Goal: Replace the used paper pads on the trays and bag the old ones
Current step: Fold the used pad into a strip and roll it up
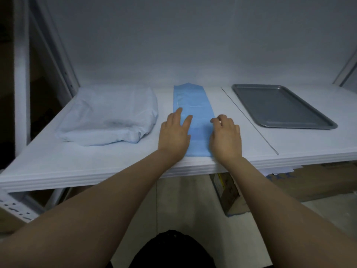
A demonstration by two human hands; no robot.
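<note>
A folded blue paper pad lies as a long strip on the white shelf, running from the front edge toward the back wall. My left hand rests flat on the strip's left edge with straight fingers. My right hand sits at the strip's right edge, fingers curled down onto that edge; whether they pinch it is unclear. A bare grey metal tray lies to the right of the pad. A pale translucent plastic bag, bulging with contents, sits to the left.
A thin seam runs across the shelf between the pad and the tray. White rack posts stand at the left. Cardboard boxes sit under the shelf on the floor at the right.
</note>
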